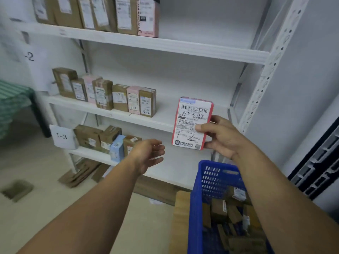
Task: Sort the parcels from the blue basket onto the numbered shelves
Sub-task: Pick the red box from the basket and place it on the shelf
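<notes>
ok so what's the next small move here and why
Probably stand the red-edged parcel, held upright by the right hand, on the middle shelf just behind it: bare space lies right of the box row, and the left hand is free to steady it.

Your right hand [218, 136] hides most of its fingers behind the red-edged parcel [192, 123], whose smaller label print is too fine to read. The blue basket [197, 208] runs off the bottom edge, its brown parcels [218, 209] blurred. The top-row parcels [126, 15] are cropped above; the shelf sign [30, 56] shows only "-2".
</notes>
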